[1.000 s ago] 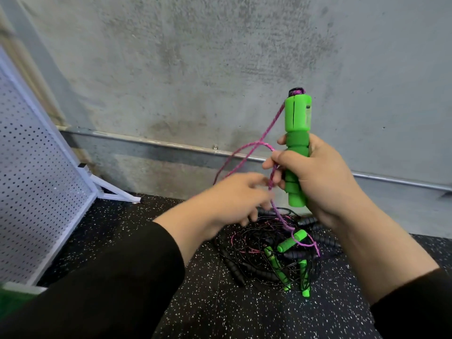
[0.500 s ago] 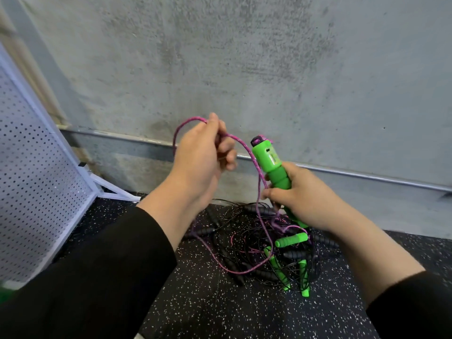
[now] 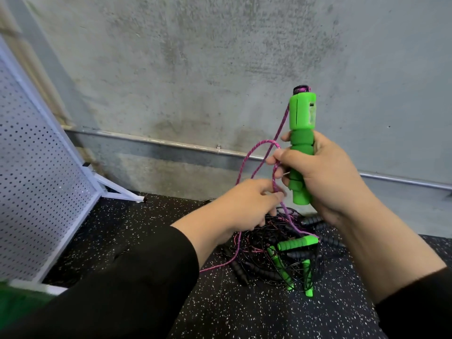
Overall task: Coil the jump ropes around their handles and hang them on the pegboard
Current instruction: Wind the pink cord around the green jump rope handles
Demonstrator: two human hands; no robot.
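Handle in hand: a bright green plastic jump-rope handle with a darker green ribbed foam grip [image 3: 301, 145], held upright in front of the grey wall, its black cap end on top.
Right hand: the right hand [image 3: 325, 174] is wrapped around the foam grip, fingers curled tight, the forefinger out toward the cord.
Cord: a thin pink-and-purple braided cord [image 3: 254, 155] leaves the cap, drops beside the handle, makes a loose loop to the left and trails down to the floor.
Left hand: the left hand [image 3: 244, 206] sits just left of the handle's lower end, its fingertips pinching the cord where it passes below the loop.
Wraps so far: none can be made out on the handle; the right hand hides much of the grip.
Step in hand: judged to be the coiling of this first rope, at an early turn.
Next move: probably to carry the pinched cord round the handle and draw it snug, feeding slack from the floor without dragging the tangle.
Pile: a tangled heap of black cords with black and green foam handles [image 3: 281, 253] on the speckled black rubber floor [image 3: 220, 311], below both hands.
Pegboard: a white perforated metal pegboard on a frame [image 3: 36, 182] stands at the left, well apart; no rope shows on the part in view.
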